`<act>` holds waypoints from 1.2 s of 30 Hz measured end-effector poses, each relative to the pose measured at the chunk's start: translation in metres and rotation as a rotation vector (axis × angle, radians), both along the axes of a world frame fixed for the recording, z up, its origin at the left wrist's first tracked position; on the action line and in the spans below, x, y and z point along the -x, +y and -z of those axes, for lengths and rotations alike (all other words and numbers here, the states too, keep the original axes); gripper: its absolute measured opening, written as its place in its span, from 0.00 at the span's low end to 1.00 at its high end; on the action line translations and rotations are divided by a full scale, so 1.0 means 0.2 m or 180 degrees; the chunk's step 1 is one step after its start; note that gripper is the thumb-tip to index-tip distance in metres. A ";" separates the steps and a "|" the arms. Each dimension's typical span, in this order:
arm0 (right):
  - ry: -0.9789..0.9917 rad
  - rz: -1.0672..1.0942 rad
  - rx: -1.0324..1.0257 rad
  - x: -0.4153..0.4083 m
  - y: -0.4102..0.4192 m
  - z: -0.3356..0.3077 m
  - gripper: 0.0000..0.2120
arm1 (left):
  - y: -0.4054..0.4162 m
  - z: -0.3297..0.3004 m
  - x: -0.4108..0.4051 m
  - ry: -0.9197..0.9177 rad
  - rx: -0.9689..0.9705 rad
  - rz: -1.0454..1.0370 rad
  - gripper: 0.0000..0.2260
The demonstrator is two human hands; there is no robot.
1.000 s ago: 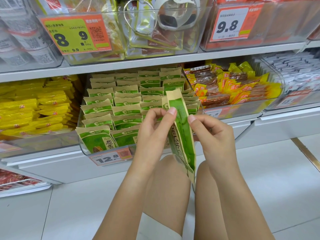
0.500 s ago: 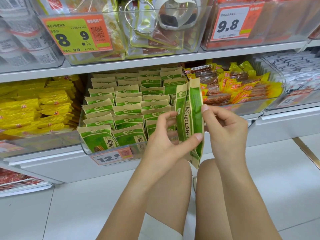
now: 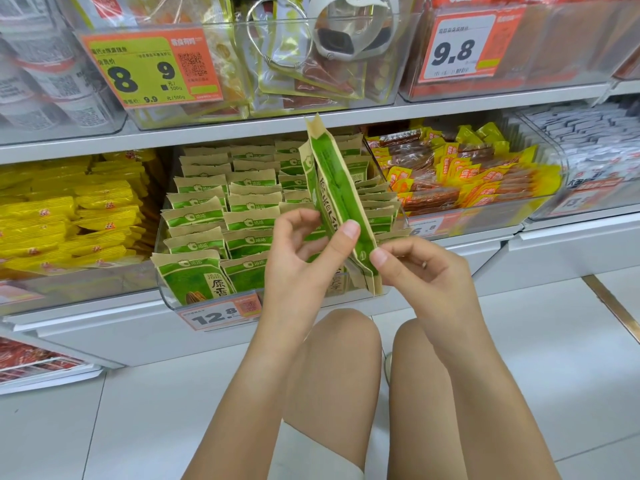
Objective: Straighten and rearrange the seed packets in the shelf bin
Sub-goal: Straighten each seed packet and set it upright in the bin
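A clear shelf bin point(image 3: 166, 299) holds several rows of green and tan seed packets point(image 3: 207, 216) standing upright. In front of its right side I hold a small stack of the same seed packets point(image 3: 332, 181) edge-on and upright, its top reaching the shelf edge above. My left hand point(image 3: 298, 258) grips the stack from the left with the thumb across its front. My right hand point(image 3: 419, 271) pinches the stack's lower right edge. The bin's right front corner is hidden behind the hands and stack.
Yellow snack packs point(image 3: 69, 220) fill the bin to the left, red and yellow packs point(image 3: 460, 174) the bin to the right. A 12.8 price tag point(image 3: 221, 313) hangs on the seed bin's front. The shelf above point(image 3: 207, 133) overhangs. My knees are below.
The stack of packets has risen and moved toward the bin, turning more edge-on. Both hands rose with it; my left thumb now lies across the front.
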State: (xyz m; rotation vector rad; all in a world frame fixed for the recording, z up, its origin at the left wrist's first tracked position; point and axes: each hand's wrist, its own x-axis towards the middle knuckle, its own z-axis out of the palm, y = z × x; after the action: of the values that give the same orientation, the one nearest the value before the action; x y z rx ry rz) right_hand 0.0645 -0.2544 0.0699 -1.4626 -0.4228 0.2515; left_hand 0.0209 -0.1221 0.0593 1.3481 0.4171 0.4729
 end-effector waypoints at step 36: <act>-0.0252 0.0337 0.0337 0.03 0.08 0.10 0.06 | -0.02 -0.04 0.04 -0.0111 0.1033 0.0674 0.19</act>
State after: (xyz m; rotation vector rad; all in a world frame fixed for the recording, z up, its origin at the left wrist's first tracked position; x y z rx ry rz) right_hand 0.0586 -0.2389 0.0502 -1.5974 -0.3995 0.1334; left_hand 0.0135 -0.1262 0.0676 1.0537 0.3031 0.2400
